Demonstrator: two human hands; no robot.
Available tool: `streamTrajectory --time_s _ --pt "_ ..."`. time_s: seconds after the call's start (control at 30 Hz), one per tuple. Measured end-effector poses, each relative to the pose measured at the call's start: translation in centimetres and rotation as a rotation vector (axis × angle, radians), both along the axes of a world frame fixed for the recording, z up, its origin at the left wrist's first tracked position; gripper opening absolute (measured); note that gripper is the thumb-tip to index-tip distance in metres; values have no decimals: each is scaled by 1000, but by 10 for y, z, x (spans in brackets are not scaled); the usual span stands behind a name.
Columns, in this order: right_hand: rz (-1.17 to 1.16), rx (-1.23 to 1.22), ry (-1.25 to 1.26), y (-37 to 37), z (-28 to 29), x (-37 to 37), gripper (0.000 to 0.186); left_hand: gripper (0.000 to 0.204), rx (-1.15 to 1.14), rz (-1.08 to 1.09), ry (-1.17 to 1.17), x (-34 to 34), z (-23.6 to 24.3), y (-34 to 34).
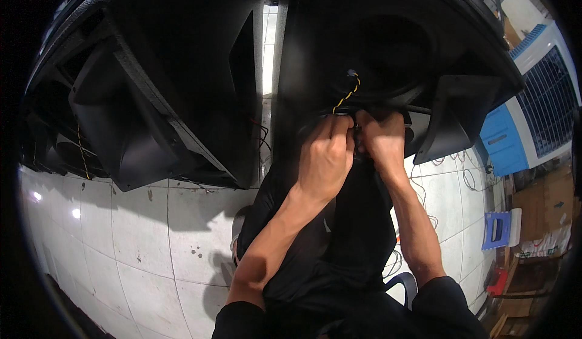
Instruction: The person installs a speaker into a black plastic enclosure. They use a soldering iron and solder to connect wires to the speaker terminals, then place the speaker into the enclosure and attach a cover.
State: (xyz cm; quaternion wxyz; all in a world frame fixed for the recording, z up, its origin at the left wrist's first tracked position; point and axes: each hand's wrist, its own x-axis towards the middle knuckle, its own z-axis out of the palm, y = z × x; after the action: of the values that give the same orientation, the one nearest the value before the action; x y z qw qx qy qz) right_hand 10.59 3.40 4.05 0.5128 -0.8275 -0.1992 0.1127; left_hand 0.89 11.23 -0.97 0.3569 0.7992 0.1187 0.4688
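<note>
A black speaker cabinet (388, 42) stands open before me. A twisted yellow-and-black wire (345, 99) runs from a hole in it down to my fingers. My left hand (327, 154) is closed at the wire's lower end, fingertips hidden against a dark part under the cabinet's edge. Beside it, my right hand (382, 142) has its fingers curled in toward the same place; what they grip is too hidden to name. A black horn (454, 112) sits just right of my hands.
More black cabinets with horns (121, 127) fill the left. On the right are a blue-and-white air cooler (533, 103), loose cables (470, 178), a blue plastic stool (497, 230) and cardboard (539, 209). Tiled floor (139, 236) shows below; my dark-clothed legs are under my arms.
</note>
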Motion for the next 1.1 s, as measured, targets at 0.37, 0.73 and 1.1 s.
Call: streamTrajectory --time_s 0.37,0.73,1.1 --pt "614 -186 -909 -29 31 25 19 15 -8 -10 11 -1 3 1" --pt "880 -424 -1073 -24 35 49 34 15 -2 -19 6 0 1 3" --pt "696 -364 -587 -20 30 43 26 12 -50 -49 40 -1 5 3"
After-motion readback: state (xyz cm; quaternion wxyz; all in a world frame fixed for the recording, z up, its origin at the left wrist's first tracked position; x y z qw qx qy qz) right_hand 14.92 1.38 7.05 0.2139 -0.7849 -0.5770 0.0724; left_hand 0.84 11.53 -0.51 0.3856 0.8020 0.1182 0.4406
